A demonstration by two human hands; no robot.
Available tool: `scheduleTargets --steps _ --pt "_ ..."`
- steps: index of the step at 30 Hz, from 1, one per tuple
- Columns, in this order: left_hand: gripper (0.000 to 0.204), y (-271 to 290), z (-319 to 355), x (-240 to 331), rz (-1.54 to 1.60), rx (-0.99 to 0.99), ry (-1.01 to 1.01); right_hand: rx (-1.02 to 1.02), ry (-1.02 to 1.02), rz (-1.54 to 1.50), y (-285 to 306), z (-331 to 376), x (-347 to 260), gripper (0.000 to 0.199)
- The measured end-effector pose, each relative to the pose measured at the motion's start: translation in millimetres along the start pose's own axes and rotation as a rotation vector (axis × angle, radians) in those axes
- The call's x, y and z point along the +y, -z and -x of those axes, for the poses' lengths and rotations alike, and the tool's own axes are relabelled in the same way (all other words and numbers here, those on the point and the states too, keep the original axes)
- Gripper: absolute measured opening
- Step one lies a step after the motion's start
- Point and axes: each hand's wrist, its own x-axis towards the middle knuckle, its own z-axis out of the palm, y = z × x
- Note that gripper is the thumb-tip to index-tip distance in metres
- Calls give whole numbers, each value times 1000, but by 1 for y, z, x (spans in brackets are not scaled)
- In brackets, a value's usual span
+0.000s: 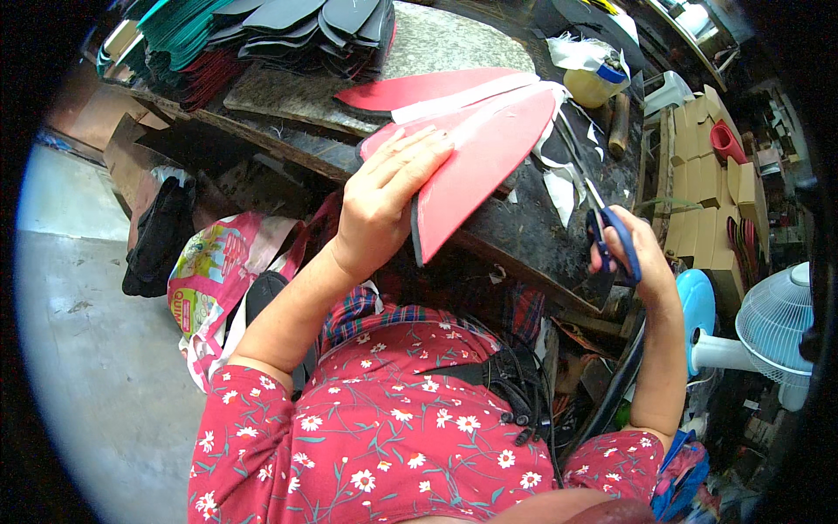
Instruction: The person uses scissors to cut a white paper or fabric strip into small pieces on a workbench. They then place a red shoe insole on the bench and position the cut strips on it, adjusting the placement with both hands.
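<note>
My left hand (386, 194) lies over a red, dark-edged sole-shaped piece (489, 162), gripping it with the fingers stretched across its top; the thumb is hidden. The piece sticks out past the near edge of the workbench. Behind it is a second red piece (419, 91), with white material between the two. My right hand (644, 249) is closed round the blue handles of a pair of scissors (599, 203). Their blades point away from me, toward the pieces' far right end, beside loose white strips. A white scrap (559, 194) lies by the blades.
Stacks of dark sole-shaped sheets (305, 31) and green sheets (179, 35) stand at the bench's far left. A yellowish jar (594, 86) with a blue rim sits at the far right. Cardboard boxes (698, 175) and a light blue fan (772, 323) are to the right.
</note>
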Motion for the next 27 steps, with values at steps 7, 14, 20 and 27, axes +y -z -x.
scheduleTargets --steps 7,14,20,27 --pt "39 0 10 8 -37 -78 -69 116 -72 83 -9 -14 -14 37" --pt "35 0 15 10 -50 -109 -96 225 -164 270 -10 -16 -16 39" --pt "33 -1 16 9 -60 -108 -96 325 -233 728 -8 -2 -32 51" --pt "33 -1 17 9 -52 -106 -83 339 -197 748 -11 8 -42 37"
